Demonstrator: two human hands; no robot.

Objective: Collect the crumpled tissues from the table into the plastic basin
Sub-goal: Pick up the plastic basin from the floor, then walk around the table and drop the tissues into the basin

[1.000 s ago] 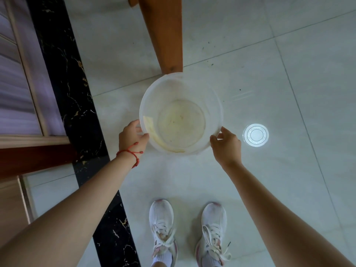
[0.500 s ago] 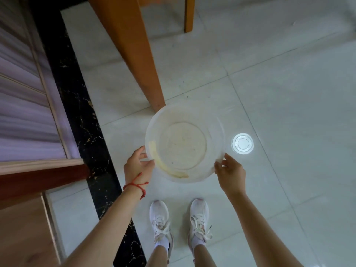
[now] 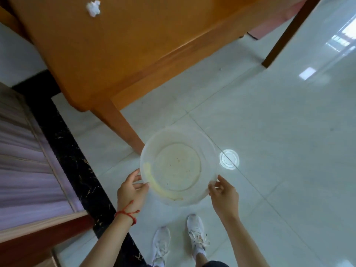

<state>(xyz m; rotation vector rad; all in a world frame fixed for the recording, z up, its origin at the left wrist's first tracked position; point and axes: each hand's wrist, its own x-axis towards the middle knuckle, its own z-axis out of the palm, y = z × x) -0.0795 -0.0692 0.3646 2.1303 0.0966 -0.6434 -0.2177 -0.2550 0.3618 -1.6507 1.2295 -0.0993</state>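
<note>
I hold a round translucent plastic basin (image 3: 178, 132) above the floor, empty, with a yellowish stained bottom. My left hand (image 3: 131, 189), with a red string on the wrist, grips its left rim. My right hand (image 3: 224, 193) grips the right rim. A crumpled white tissue (image 3: 93, 8) lies on the orange wooden table (image 3: 119, 45) at the top left, well beyond the basin.
The table's leg (image 3: 121, 124) comes down to the floor just left of the basin. A dark post (image 3: 287, 37) stands at the upper right. A black marble strip (image 3: 73, 160) and wooden panels run along the left. My white shoes (image 3: 196, 233) stand on pale tiles below.
The view has tilted up and the basin has risen with both hands still on it. The tabletop and a tissue have come into sight.
</note>
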